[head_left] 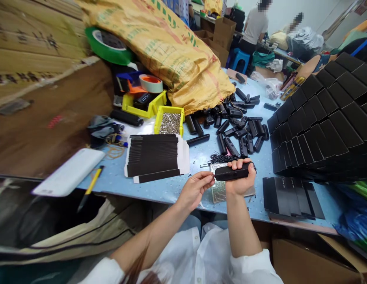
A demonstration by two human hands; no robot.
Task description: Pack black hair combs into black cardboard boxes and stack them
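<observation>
My right hand (241,182) is wrapped around a black oblong case (232,172) with a line of stitching along its side, held level above the table's front part. At the case's left end, my left hand (198,188) has thumb and forefinger pinched together; whatever lies between them is too small to make out. Under both hands is a shiny, film-like flat piece (218,192). Just behind the case lies a bundle of thin black strips (224,158). Farther back, many similar black oblong pieces (230,130) are heaped loosely.
A yellow bin (182,123) holds small metal parts, beside a stack of flat black cartons (153,156). Stacked black boxes (316,122) rise at right, with flat black sheets (292,197) before them. A yellow woven sack (177,63) slopes behind. A cutter knife (90,187) lies at the left edge.
</observation>
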